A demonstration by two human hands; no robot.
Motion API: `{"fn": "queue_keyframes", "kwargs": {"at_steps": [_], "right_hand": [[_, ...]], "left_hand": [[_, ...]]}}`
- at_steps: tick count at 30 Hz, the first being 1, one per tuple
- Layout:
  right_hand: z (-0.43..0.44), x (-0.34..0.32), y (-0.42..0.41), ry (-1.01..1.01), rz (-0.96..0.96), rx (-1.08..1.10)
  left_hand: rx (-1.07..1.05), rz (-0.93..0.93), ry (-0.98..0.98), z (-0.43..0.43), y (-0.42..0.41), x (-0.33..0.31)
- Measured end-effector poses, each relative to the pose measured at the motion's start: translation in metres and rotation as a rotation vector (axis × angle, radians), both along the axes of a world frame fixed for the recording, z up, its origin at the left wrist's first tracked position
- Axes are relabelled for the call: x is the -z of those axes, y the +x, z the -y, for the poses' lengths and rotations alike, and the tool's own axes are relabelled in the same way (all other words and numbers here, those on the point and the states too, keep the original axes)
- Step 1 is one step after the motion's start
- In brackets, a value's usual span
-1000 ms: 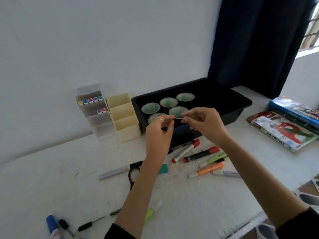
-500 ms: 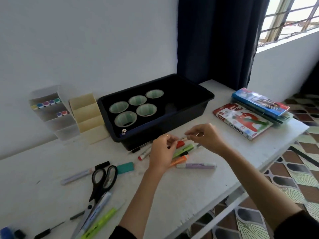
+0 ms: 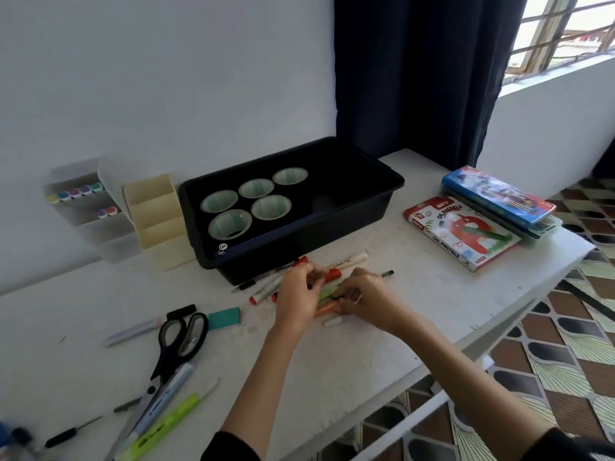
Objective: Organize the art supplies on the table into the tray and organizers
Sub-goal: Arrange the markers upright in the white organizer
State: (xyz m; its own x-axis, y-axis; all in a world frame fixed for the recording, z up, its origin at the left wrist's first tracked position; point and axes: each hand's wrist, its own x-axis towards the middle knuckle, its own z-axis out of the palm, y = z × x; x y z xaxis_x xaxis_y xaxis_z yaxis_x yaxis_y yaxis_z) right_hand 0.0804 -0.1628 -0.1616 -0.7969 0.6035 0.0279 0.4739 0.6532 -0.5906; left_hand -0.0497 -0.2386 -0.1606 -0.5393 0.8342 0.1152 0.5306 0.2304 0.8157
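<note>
Both hands close on the loose markers (image 3: 332, 277) just in front of the black tray (image 3: 394, 183).

The markers lie in a heap on the white table (image 3: 332, 367) against the tray's near wall: red-capped ones, a green highlighter (image 3: 325, 293), an orange highlighter (image 3: 327, 308) and a cream-barrelled pen. The left hand (image 3: 297, 294), a ring on one finger, curls its fingers over the red-capped end. The right hand (image 3: 365, 299) faces it, fingertips clamped on the green highlighter, knuckles up. Both forearms reach in from the near table edge. Inside the tray stand five pale green tape rolls (image 3: 229, 223) at its left half. Left of the tray, touching it, sits a cream stepped organizer (image 3: 156, 214), then a clear organizer (image 3: 87, 211) with coloured pen caps. Nearer than the tray and to its left lie black scissors (image 3: 179, 341) and a teal eraser (image 3: 223, 317). Right of the tray rests an oil pastels box (image 3: 461, 232).
</note>
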Motion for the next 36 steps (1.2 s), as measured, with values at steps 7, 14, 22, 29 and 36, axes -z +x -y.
{"fn": "queue_keyframes", "kwargs": {"at_steps": [7, 14, 22, 29, 36], "right_hand": [[-0.009, 0.000, 0.013, -0.168, -0.118, -0.022], [-0.027, -0.010, 0.037, -0.696, -0.559, 0.158], [-0.043, -0.018, 0.061, -0.852, -0.832, 0.303], [-0.044, -0.016, 0.068, -0.818, -0.945, 0.391], [-0.046, -0.016, 0.066, -0.917, -1.004, 0.458]], "left_hand": [[-0.044, -0.096, 0.021, -0.002, -0.007, -0.001], [-0.030, -0.113, 0.031, -0.011, -0.001, -0.002], [0.187, -0.196, -0.095, -0.033, 0.018, 0.007], [0.228, -0.474, -0.194, -0.045, 0.023, 0.017], [0.185, -0.523, -0.121, -0.042, 0.026, 0.014]]}}
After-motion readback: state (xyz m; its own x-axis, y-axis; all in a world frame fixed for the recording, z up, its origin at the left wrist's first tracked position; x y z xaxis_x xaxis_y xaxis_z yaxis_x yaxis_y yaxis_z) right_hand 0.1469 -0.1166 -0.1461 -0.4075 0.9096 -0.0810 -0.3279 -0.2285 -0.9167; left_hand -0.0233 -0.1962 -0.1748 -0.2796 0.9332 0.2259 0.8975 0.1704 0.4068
